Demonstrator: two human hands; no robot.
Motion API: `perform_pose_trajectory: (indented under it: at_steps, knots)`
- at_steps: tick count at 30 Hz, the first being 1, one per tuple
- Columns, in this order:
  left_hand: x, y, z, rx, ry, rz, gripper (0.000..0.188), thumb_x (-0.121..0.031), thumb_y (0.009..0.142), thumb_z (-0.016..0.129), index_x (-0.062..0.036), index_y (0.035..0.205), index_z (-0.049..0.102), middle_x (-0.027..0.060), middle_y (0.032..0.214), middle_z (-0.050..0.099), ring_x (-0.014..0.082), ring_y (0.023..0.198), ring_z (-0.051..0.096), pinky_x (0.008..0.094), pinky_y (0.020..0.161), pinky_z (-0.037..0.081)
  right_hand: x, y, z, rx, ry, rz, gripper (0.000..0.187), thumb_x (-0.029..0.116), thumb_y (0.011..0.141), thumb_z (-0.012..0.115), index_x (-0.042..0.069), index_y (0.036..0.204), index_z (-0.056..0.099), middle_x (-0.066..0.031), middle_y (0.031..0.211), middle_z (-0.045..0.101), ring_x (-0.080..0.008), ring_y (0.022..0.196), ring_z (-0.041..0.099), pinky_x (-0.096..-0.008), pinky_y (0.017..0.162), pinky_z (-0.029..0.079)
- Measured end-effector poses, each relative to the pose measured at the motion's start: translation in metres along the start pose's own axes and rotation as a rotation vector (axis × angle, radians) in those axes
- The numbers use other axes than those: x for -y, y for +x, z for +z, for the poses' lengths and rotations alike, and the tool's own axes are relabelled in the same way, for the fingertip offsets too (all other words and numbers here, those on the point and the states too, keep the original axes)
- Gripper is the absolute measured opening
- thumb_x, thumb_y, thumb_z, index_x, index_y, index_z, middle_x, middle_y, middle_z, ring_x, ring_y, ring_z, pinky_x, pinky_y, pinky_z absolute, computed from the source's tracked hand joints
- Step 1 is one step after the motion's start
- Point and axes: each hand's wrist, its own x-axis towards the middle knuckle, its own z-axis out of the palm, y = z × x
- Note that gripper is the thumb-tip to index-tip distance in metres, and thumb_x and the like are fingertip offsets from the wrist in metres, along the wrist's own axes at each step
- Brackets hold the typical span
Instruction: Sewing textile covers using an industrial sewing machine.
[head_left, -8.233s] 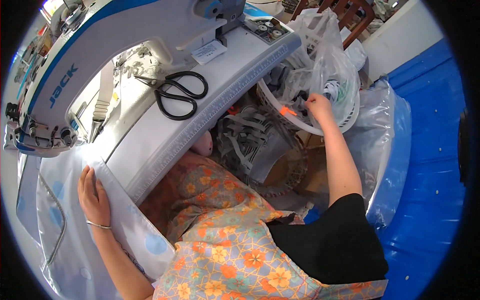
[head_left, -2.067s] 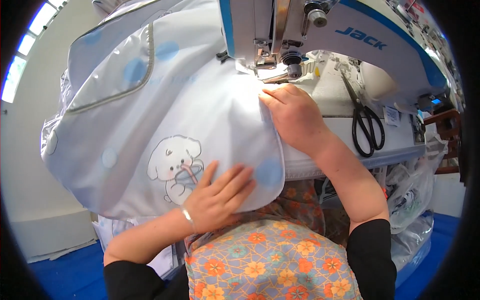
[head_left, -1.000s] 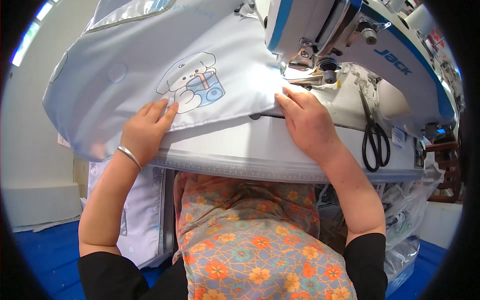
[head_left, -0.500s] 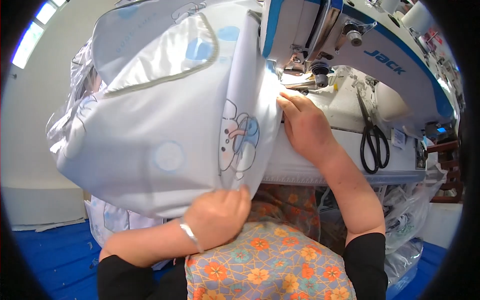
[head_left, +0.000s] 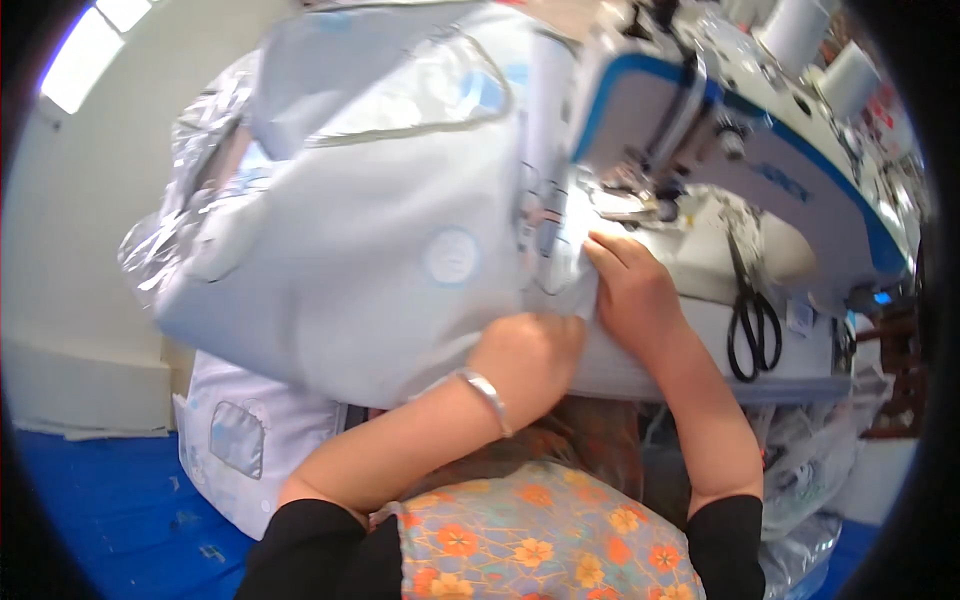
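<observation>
A large sheet of pale white-grey fabric [head_left: 370, 260] with blue circles and cartoon figures is spread left of the sewing machine [head_left: 700, 130]. Its right edge runs up beside the presser foot [head_left: 640, 209]. My left hand [head_left: 528, 362], a silver bracelet on its wrist, is closed on the near edge of the cloth; its fingertips are blurred. Just in front of the foot, my right hand [head_left: 638, 290] has its fingers closed together on the cloth's right edge. A shiny grey-edged flap [head_left: 410, 95] lies on the far part of the fabric.
Black-handled scissors [head_left: 752, 325] lie on the machine bed, right of my right hand. Thread cones [head_left: 797, 30] stand on top at the far right. More printed fabric [head_left: 235, 440] hangs at lower left above a blue floor covering [head_left: 90, 510]. Clear plastic bags [head_left: 810, 500] hang at lower right.
My left hand has moved forward and right, closer to my right hand, carrying the cloth's near edge along. The whole view has shifted, and more of the hanging fabric shows at lower left.
</observation>
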Motion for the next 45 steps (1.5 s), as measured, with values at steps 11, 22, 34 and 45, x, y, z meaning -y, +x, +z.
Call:
perform_pose_trajectory:
  at_steps: [11, 22, 34, 45]
  knots:
    - [0.148, -0.085, -0.185, -0.554, 0.216, -0.135, 0.027, -0.015, 0.088, 0.072, 0.0004, 0.110, 0.069, 0.0210, 0.112, 0.070, 0.0392, 0.103, 0.067, 0.0420, 0.092, 0.052, 0.150, 0.004, 0.041, 0.027, 0.157, -0.401, 0.052, 0.019, 0.078, 0.068, 0.005, 0.127, 0.064, -0.0164, 0.126, 0.063, -0.0328, 0.114, 0.062, -0.0463, 0.101, 0.048]
    - [0.334, -0.215, -0.212, -0.120, -0.014, -0.999, 0.076, -0.059, 0.088, 0.061, -0.0012, 0.137, 0.059, 0.0256, 0.136, 0.060, 0.0361, 0.130, 0.056, 0.0398, 0.108, 0.043, 0.179, 0.049, 0.084, 0.044, -0.008, -0.432, 0.069, 0.013, 0.081, 0.062, 0.022, 0.149, 0.048, -0.0207, 0.157, 0.037, -0.0389, 0.131, 0.049, -0.0548, 0.108, 0.037]
    - [0.325, -0.231, -0.145, -0.486, -0.959, -0.848, 0.032, -0.026, 0.091, 0.061, 0.0030, 0.096, 0.073, 0.0164, 0.085, 0.071, 0.0231, 0.080, 0.069, 0.0367, 0.072, 0.054, 0.108, 0.017, 0.009, -0.290, -0.152, -0.498, 0.054, 0.010, 0.085, 0.062, 0.020, 0.137, 0.058, -0.0119, 0.145, 0.053, -0.0225, 0.127, 0.055, -0.0489, 0.118, 0.028]
    - [0.095, -0.307, -0.184, -1.382, -1.486, -0.321, 0.040, -0.024, 0.100, 0.056, 0.0039, 0.129, 0.058, 0.0201, 0.130, 0.062, 0.0310, 0.121, 0.060, 0.0446, 0.106, 0.047, 0.159, -0.021, -0.081, -0.322, 0.463, -0.431, 0.023, 0.014, 0.091, 0.063, 0.002, 0.109, 0.072, -0.0125, 0.109, 0.074, -0.0269, 0.096, 0.073, -0.0398, 0.086, 0.059]
